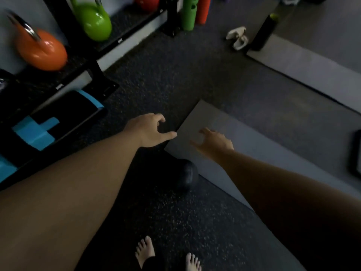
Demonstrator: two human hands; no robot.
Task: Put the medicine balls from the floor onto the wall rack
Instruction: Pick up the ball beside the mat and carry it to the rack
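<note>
left hand [149, 130]: empty, fingers spread
right hand [214, 141]: empty, loosely curled, blurred
medicine ball [186, 176]: dark, on floor [195, 75] at grey mat [273, 145] edge, left side lost in shadow
rack [93, 61]: cut off at frame top

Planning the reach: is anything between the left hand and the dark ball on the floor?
Nothing in the head view. The left hand hovers open above the dark ball; only bare speckled floor and the grey mat's edge lie between.
</note>
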